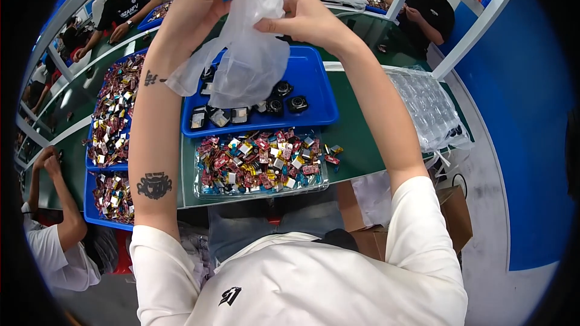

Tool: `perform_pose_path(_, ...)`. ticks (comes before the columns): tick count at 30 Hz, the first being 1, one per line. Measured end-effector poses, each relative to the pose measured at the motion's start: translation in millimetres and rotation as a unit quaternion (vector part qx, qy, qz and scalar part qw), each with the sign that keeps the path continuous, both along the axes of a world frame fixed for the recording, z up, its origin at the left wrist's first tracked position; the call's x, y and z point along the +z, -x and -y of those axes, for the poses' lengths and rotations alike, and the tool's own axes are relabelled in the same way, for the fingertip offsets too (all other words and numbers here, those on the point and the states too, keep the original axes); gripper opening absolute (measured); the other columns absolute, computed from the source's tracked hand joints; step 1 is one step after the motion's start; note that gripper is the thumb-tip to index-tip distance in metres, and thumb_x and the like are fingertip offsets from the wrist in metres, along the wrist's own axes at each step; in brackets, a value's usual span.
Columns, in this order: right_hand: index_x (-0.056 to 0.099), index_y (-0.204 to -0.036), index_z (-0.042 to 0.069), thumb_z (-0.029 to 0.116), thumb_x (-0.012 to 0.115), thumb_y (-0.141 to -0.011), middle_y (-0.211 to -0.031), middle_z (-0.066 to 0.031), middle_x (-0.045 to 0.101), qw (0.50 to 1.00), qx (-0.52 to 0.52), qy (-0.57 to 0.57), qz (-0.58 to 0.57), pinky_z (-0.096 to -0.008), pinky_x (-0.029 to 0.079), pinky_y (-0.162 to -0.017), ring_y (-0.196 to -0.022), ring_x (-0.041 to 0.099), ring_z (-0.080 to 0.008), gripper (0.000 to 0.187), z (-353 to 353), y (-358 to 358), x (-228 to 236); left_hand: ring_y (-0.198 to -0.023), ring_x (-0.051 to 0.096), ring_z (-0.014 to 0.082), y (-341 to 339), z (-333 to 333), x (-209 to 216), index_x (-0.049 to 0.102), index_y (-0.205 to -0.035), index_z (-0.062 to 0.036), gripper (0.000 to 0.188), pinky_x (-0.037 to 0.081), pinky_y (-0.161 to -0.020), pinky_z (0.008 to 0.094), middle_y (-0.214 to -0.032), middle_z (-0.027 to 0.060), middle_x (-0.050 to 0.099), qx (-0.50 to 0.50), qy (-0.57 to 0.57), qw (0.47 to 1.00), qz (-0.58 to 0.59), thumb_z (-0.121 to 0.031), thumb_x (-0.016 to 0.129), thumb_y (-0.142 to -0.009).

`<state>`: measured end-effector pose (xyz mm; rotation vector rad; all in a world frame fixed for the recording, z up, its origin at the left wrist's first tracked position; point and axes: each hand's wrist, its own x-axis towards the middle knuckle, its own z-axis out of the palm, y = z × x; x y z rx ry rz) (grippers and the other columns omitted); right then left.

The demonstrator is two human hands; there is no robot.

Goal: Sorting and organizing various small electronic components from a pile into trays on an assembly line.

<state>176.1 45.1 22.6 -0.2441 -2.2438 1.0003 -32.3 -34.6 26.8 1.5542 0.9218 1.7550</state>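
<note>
A crumpled, translucent white plastic bag (249, 69) hangs from both my hands, raised above a blue tray (311, 75). My left hand (208, 6) is closed on its gathered upper part. On the bag's other side, my right hand (307, 23) pinches the film between thumb and fingers. Under the bag, the blue tray holds several small black devices with round lenses (297, 104) and several black housings with pale rectangular parts (220, 118). The bag hides the tray's middle. Closer to me lies a clear tray (208, 192) heaped with small red circuit boards and silver batteries (266, 160).
More blue trays (90, 202) with boards and batteries stand at left. Bubble-like clear packaging (429, 108) lies at the right table end. A white frame post (477, 24) rises beyond it. Several people work around the table. A cardboard box (453, 220) stands below the edge.
</note>
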Motion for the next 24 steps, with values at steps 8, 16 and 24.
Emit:
perform_pose_path(8,0.062,-0.095,-0.002,0.002,0.054,-0.084,-0.083,-0.0096,0.064,0.931,-0.241,-0.048,-0.272,-0.0301,0.053,-0.068,-0.073,0.064,-0.0174,0.014,-44,-120,-38,-0.097,0.062,0.0169,-107,41,-4,0.060,-0.113,0.0013,0.032,0.050,-0.082,0.0307,-0.105,0.0113,0.065,0.143,-0.090,0.978,-0.124,-0.015,0.064,-0.086)
perform_pose_path(16,0.050,-0.113,-0.008,0.035,0.040,-0.094,-0.114,-0.0185,0.054,0.502,-0.645,-0.118,-0.564,-0.0422,0.046,-0.086,-0.102,0.054,-0.0289,0.048,32,-392,-167,-0.102,0.062,0.0190,-109,105,-75,0.053,-0.124,0.0021,0.033,0.048,-0.091,0.0333,-0.118,0.0177,0.061,0.253,-0.016,0.958,-0.137,-0.011,0.050,-0.094)
perform_pose_path(24,0.042,-0.131,0.006,0.021,0.070,-0.080,-0.110,-0.0131,0.061,0.619,-0.689,0.376,0.029,-0.0376,0.052,-0.056,-0.081,0.063,-0.0200,0.061,12,-423,-446,-0.092,0.059,0.0172,-130,111,-101,0.053,-0.121,0.0034,0.031,0.046,-0.084,0.0313,-0.109,0.0162,0.063,0.215,0.078,0.953,-0.199,-0.009,0.051,-0.093)
